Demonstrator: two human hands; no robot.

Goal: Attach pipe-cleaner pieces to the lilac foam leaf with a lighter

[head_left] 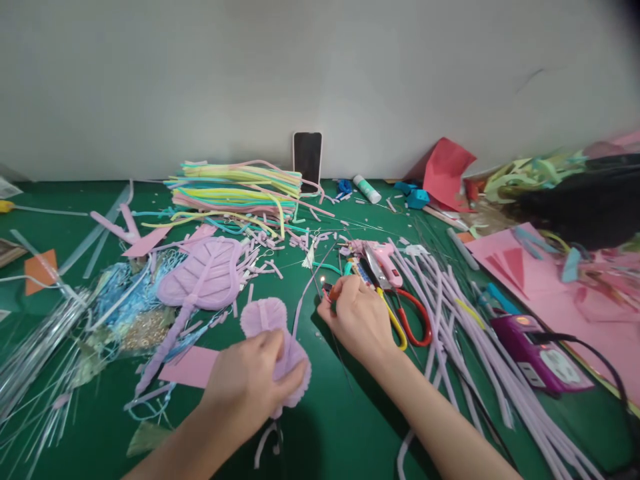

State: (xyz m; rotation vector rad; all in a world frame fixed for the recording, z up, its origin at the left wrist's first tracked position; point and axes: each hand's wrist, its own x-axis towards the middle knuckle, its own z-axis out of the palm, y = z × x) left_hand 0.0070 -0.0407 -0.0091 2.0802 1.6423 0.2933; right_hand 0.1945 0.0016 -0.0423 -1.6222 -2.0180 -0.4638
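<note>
My left hand (pixel 250 380) is closed on a lilac fuzzy shape (pixel 265 315) made of pipe cleaners, thumb on top of it. A thin lilac strand (pixel 299 313) rises from the shape. To the right, my right hand (pixel 357 317) is closed around a small red lighter (pixel 327 291), mostly hidden by the fingers, with a small flame at its tip near the strand. Red and yellow scissors (pixel 423 320) lie beside my right hand, next to a pink glue gun (pixel 385 257). On the left rests a finished-looking lilac leaf-shaped fan (pixel 200 277) with a wrapped handle.
Coloured pipe cleaners (pixel 235 193) are piled at the back near an upright phone (pixel 307 159). Long lilac pipe cleaners (pixel 480 347) and a purple device (pixel 540 353) with a cable lie right. Blue tassels (pixel 117 290) and clear sticks (pixel 37 353) are left. A glue stick (pixel 367 189) lies behind.
</note>
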